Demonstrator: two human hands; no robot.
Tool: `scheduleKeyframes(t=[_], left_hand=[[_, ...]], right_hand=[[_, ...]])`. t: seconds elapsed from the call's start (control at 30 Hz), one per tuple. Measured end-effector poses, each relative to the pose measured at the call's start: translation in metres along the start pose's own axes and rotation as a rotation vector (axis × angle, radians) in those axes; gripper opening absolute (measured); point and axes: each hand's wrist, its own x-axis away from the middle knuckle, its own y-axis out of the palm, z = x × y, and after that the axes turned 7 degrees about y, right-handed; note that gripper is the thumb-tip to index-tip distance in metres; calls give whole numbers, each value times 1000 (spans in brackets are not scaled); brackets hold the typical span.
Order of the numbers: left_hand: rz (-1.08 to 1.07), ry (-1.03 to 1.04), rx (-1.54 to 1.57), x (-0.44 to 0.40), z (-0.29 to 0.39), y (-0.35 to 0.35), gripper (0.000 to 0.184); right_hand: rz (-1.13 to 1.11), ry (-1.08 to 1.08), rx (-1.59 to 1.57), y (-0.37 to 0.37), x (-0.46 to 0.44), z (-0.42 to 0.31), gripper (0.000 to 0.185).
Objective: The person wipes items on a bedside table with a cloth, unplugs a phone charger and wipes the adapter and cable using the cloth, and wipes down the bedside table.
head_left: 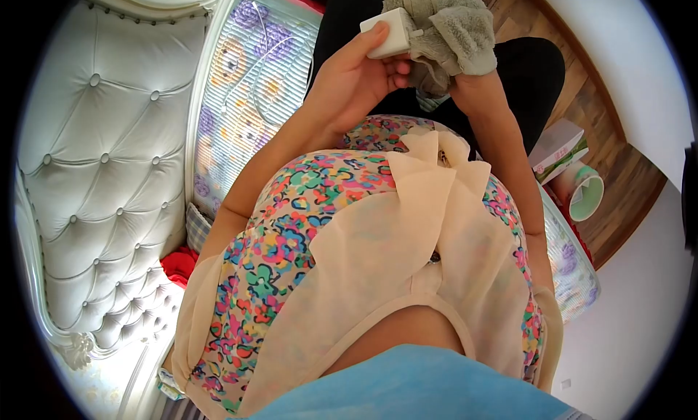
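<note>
My left hand holds a small white block-shaped object, with the thumb on its face and the fingers beneath it. A grey-green cloth covers my right hand almost wholly, so only the wrist shows and its fingers are hidden. The bunched cloth touches the right side of the white object. A thin white cable lies in loops on the patterned mat to the left.
On the left stands a white tufted headboard beside the patterned mat. To the right, a tissue box and a light green cup or bin are near the wooden floor. Something red lies at the left.
</note>
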Motion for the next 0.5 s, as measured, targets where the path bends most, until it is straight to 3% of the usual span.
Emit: scheduleKeyframes(t=[0.1, 0.17, 0.3, 0.33, 0.4, 0.5], left_hand=[[-42, -19, -7, 1, -1, -3, 34], [-47, -25, -13, 3, -1, -4, 34], [-80, 3, 33, 4, 1, -3, 34], [-87, 5, 47, 5, 1, -3, 34], [-39, 37, -16, 5, -3, -4, 34], [41, 112, -150, 3, -3, 4, 34]], right_hand=[[-53, -19, -55, -4, -1, 3, 48], [113, 125, 49, 3, 6, -3, 43], [177, 71, 42, -32, 14, 16, 44], [94, -182, 634, -34, 16, 13, 43], [-3, -449, 1222, -27, 19, 9, 43], [67, -390, 1108, -22, 15, 12, 42]])
